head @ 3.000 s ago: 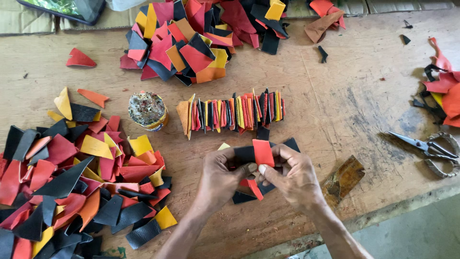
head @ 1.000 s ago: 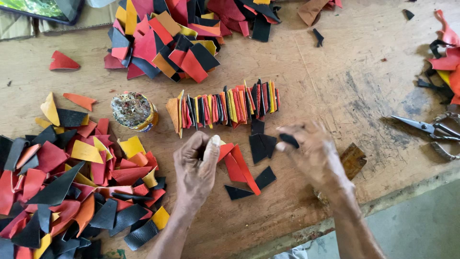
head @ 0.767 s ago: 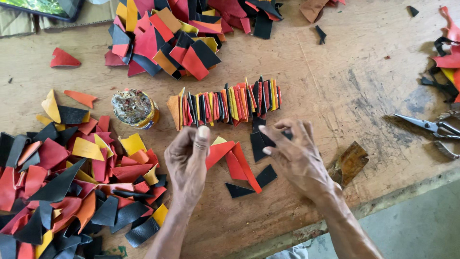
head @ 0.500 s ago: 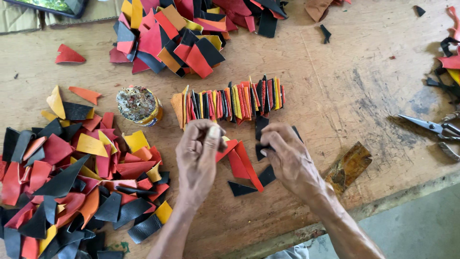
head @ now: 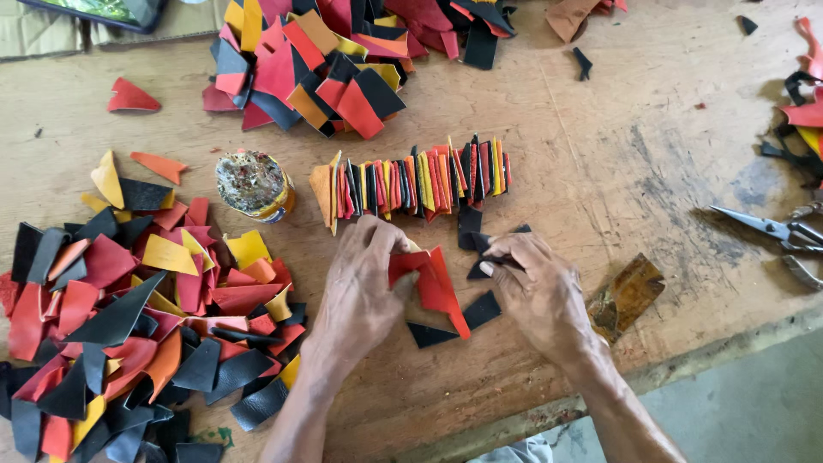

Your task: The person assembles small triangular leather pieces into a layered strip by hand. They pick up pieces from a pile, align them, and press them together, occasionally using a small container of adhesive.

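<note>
My left hand (head: 364, 287) pinches the edge of a red leather scrap (head: 431, 283) lying on the wooden table (head: 617, 163). To its right, my right hand (head: 536, 287) has its fingers bent over a small black scrap (head: 478, 267). More black pieces (head: 454, 321) lie between and below the hands. Just beyond the fingers stands a row of red, black, yellow and orange pieces (head: 411, 182), packed side by side on edge.
A big heap of coloured leather scraps (head: 120, 317) fills the left. Another heap (head: 326, 60) lies at the far middle. A small glue-crusted tin (head: 253, 184) stands left of the row. Scissors (head: 776, 231) lie at the right, a brown scrap (head: 626, 296) near the front edge.
Both hands have come back together over the red and black scraps. The left hand has lowered onto the red piece; the right hand has moved left and closed over a black piece.
</note>
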